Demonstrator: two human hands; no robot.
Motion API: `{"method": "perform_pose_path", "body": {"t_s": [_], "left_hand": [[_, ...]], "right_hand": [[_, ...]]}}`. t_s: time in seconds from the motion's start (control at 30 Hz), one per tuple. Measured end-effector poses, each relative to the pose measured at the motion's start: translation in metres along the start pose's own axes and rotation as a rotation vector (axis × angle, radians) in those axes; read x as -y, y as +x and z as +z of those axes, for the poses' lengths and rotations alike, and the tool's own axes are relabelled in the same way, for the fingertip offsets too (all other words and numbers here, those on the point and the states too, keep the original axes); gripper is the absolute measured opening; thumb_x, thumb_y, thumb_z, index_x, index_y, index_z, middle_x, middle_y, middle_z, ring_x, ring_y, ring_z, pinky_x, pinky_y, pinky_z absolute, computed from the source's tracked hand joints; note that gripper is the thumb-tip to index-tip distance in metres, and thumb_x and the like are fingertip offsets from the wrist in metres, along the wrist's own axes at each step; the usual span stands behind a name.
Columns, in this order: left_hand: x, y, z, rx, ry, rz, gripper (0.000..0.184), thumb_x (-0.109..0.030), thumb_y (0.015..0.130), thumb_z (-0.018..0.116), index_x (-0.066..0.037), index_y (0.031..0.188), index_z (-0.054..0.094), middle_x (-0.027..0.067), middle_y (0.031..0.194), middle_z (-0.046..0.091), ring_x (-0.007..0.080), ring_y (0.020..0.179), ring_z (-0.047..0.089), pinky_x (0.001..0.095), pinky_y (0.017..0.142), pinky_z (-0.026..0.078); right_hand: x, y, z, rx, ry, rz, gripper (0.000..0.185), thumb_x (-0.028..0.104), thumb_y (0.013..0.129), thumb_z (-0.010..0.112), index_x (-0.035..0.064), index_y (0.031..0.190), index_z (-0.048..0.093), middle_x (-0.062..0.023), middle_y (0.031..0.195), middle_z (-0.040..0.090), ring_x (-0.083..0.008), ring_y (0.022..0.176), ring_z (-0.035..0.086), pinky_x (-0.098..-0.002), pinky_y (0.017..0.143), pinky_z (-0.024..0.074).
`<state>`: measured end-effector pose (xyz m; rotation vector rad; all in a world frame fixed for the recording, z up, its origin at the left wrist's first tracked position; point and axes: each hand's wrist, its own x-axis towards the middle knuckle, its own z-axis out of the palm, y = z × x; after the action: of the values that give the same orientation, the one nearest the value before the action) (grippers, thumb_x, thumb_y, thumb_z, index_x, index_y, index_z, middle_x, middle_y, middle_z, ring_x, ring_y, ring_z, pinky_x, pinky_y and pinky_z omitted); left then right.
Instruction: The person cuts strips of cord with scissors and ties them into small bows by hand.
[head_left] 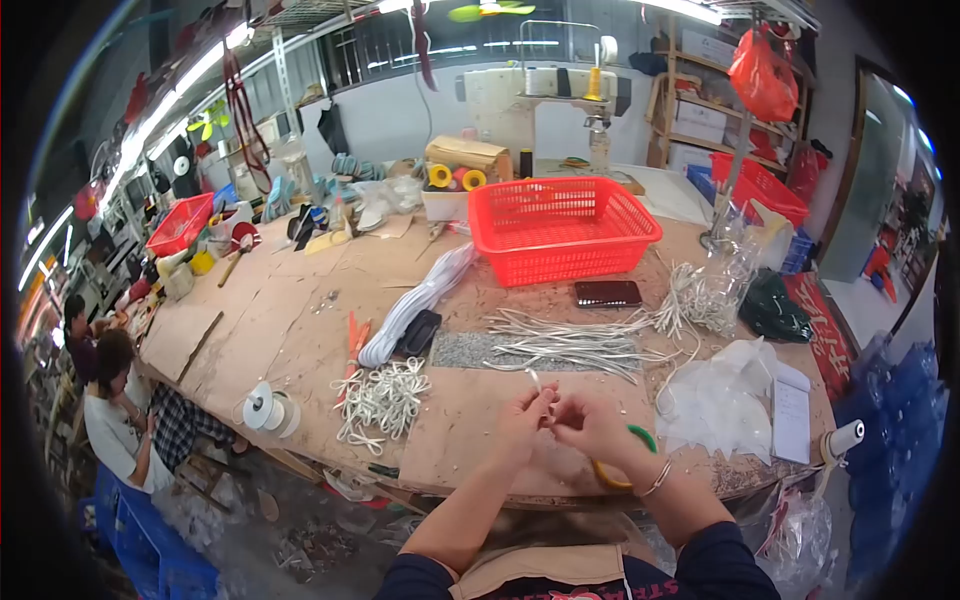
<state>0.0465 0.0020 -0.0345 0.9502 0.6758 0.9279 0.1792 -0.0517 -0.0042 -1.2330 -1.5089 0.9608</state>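
My left hand [522, 425] and my right hand [592, 422] meet above the front of the table, fingers pinched together. A short white cord end [533, 378] sticks up from my left fingers. Whatever is between my right fingertips is too small to make out. Just beyond my hands, a bundle of loose white cords [570, 340] lies across a grey speckled slab [455, 350]. To the left sits a pile of looped white cords [383, 398]. Partly hidden by my right forearm is a tool with a green and yellow handle [643, 437].
A red plastic basket [565, 262] stands behind the cords, with a black phone [608, 294] before it. White thread spools [263, 410] stand at the left edge. Clear plastic bags [715, 400] and a notepad [791, 412] lie right. A person [125, 430] sits at far left.
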Motion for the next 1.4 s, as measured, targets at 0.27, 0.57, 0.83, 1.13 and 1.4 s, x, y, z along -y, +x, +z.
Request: {"method": "perform_pose_path", "body": {"t_s": [0.27,0.57,0.83,1.13,1.4], "left_hand": [[-0.022,-0.017,-0.007,-0.112,-0.215,-0.064,0.023,-0.019,0.089,0.048,-0.001,0.101,0.057,-0.0009,0.071,0.053,0.0067,0.057,0.048,0.0210,0.052,0.042],[-0.040,-0.052,-0.007,0.373,-0.157,-0.370,0.023,-0.016,0.090,0.043,0.002,0.091,0.057,-0.0021,0.055,0.039,0.0046,0.043,0.028,0.0191,0.041,0.024],[-0.035,-0.050,-0.001,-0.054,1.165,0.988,0.013,-0.009,0.084,0.055,-0.001,0.090,0.063,0.0002,0.065,0.052,0.0088,0.055,0.049,0.0194,0.049,0.037],[-0.017,-0.035,0.016,-0.053,-0.132,0.061,0.015,-0.008,0.082,0.058,-0.001,0.094,0.062,0.0059,0.085,0.061,0.0110,0.069,0.056,0.0221,0.063,0.045],[-0.025,-0.041,0.012,0.079,0.289,0.099,0.021,-0.009,0.083,0.057,0.000,0.102,0.059,0.0044,0.088,0.061,0.0094,0.073,0.056,0.0204,0.065,0.044]], "right_hand": [[0.000,-0.052,0.021,0.066,0.015,0.097,0.010,0.009,0.074,0.063,0.0028,0.079,0.057,-0.0044,0.067,0.058,-0.0084,0.062,0.055,-0.0237,0.057,0.0449],[0.042,-0.015,-0.029,-0.154,-0.881,-0.929,0.020,0.003,0.066,0.059,0.0067,0.086,0.059,-0.0051,0.073,0.053,-0.0217,0.067,0.054,-0.0311,0.057,0.0449],[0.035,-0.014,-0.035,-0.168,-0.247,-0.228,0.013,0.006,0.074,0.061,0.0031,0.087,0.060,-0.0028,0.073,0.055,-0.0158,0.066,0.055,-0.0266,0.057,0.0449],[0.004,-0.022,0.017,-0.233,0.612,0.045,0.009,0.007,0.078,0.064,0.0021,0.084,0.060,-0.0046,0.079,0.061,-0.0075,0.070,0.056,-0.0195,0.059,0.0452],[0.008,-0.024,0.006,-0.308,0.366,0.102,0.010,0.007,0.077,0.065,0.0011,0.082,0.059,-0.0032,0.072,0.061,-0.0075,0.063,0.056,-0.0200,0.055,0.0454]]}}
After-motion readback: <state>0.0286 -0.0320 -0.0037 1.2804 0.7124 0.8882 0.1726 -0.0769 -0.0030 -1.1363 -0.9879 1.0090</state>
